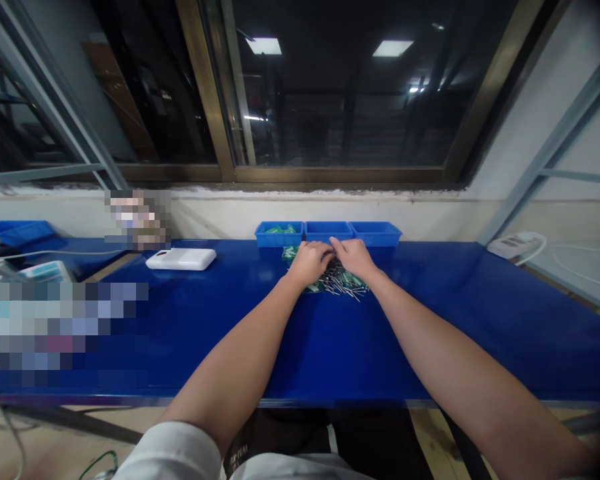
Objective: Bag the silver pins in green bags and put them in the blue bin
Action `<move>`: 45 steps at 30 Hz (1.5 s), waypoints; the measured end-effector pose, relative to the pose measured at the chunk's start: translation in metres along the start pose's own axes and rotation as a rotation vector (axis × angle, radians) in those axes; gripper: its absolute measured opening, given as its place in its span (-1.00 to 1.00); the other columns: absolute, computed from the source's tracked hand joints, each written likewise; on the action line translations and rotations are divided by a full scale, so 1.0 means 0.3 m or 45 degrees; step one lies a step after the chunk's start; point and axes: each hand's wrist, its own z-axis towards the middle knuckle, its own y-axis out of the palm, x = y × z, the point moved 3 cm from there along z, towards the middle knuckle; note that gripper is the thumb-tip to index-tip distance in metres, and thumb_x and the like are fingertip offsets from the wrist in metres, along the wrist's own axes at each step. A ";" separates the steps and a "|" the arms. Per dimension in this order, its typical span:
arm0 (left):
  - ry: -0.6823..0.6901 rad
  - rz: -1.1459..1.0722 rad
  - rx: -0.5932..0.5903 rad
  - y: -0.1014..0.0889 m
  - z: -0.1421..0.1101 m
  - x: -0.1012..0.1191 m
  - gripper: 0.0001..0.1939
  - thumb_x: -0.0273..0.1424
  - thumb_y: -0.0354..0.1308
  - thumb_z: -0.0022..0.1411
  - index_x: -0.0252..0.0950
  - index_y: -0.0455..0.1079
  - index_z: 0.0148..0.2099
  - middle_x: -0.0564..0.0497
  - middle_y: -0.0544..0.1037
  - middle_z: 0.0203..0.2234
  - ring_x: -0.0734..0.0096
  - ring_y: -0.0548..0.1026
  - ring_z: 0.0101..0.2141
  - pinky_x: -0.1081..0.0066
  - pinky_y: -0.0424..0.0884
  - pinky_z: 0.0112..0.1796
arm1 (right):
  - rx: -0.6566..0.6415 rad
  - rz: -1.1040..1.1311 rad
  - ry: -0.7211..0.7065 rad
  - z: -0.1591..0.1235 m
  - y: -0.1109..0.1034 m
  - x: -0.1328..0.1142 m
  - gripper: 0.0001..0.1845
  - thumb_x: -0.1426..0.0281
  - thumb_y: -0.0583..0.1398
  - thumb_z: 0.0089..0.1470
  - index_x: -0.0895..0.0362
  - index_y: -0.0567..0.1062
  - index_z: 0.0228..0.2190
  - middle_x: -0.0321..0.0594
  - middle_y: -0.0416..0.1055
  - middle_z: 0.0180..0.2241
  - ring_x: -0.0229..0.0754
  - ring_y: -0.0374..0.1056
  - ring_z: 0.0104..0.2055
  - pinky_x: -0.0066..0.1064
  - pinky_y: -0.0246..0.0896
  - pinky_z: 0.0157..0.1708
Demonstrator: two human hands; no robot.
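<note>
My left hand [310, 262] is over a pile of long, thin metal screws or nails [344, 285], too small to tell which, on the blue table. Its fingers are curled inward and closed. Close on its right is my right hand [355, 258], also closed, with the thumb against the curled fingers. The hands nearly meet, and whatever is between the fingertips is hidden. Green-printed clear plastic bags [289, 253] lie by my left hand and partly under the pile.
Behind my hands stand three joined blue bins [377, 235]; the left one holds green packets [281, 229]. A white oblong device [181, 259] lies to the left on the blue table [220, 313]. A white power strip [516, 244] with a cable is at the far right.
</note>
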 end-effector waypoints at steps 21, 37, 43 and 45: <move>-0.074 -0.042 0.070 -0.005 0.001 -0.029 -0.79 -0.35 0.00 0.25 -0.28 0.44 -0.21 -0.04 0.57 -0.31 0.35 0.50 -0.28 0.39 0.35 -0.20 | -0.056 1.158 0.247 0.004 0.036 0.060 -0.50 -0.06 0.12 -0.07 0.15 0.45 -0.57 -0.29 0.33 -0.63 -0.32 0.17 -0.63 -0.45 0.04 -0.60; -0.311 0.145 -0.068 -0.003 -0.017 -0.060 -0.68 -0.29 0.02 0.20 -0.28 0.36 -0.03 -0.09 0.50 -0.12 0.19 0.42 -0.08 0.25 0.29 -0.06 | 0.335 0.128 0.553 0.006 -0.033 0.230 -0.61 0.19 0.06 0.05 0.17 0.47 -0.21 -0.06 0.42 -0.17 -0.04 0.18 -0.05 -0.22 -0.01 -0.03; -0.359 0.151 -0.102 0.010 -0.020 -0.074 -0.69 -0.29 0.02 0.20 -0.26 0.36 -0.04 -0.11 0.48 -0.10 0.14 0.40 -0.06 0.18 0.26 -0.05 | 0.216 0.075 0.666 0.003 -0.019 0.229 -0.48 0.10 0.07 0.02 0.09 0.39 -0.04 -0.09 0.29 0.02 0.08 0.06 0.05 -0.11 -0.05 0.00; -0.360 0.155 -0.111 0.012 -0.021 -0.076 -0.69 -0.28 0.02 0.20 -0.26 0.36 -0.04 -0.11 0.47 -0.10 0.14 0.40 -0.06 0.18 0.26 -0.05 | 0.154 0.077 0.670 0.001 -0.009 0.231 -0.42 0.09 0.08 0.00 0.08 0.33 0.03 -0.10 0.23 0.09 0.11 0.03 0.08 -0.10 -0.06 0.01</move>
